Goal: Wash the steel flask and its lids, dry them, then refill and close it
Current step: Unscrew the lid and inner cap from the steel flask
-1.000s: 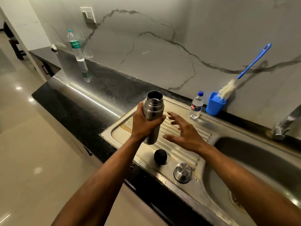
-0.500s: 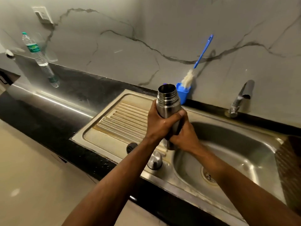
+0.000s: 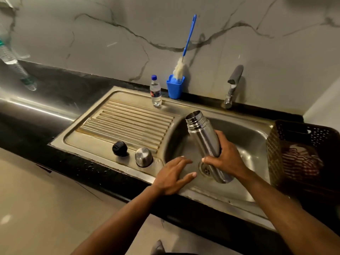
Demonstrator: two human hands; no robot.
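Observation:
My right hand [image 3: 223, 158] grips the open steel flask [image 3: 203, 137] around its lower body and holds it tilted over the sink basin [image 3: 244, 137], mouth up and toward the wall. My left hand [image 3: 173, 174] hovers with spread fingers over the basin's front left edge and holds nothing. The black inner lid [image 3: 119, 148] and the steel cup lid [image 3: 143, 157] sit side by side at the front of the ribbed drainboard [image 3: 127, 124]. A tap [image 3: 232, 85] stands behind the basin.
A small water bottle [image 3: 155, 91] and a blue cup [image 3: 174, 87] holding a blue-handled bottle brush [image 3: 188, 39] stand at the wall. A dark perforated basket [image 3: 301, 153] with a striped cloth sits right of the basin. A larger bottle [image 3: 7, 54] stands far left.
The flask passed from my left hand to my right and moved right, over the basin. My left hand let go and opened. The view shifted right, showing the basket.

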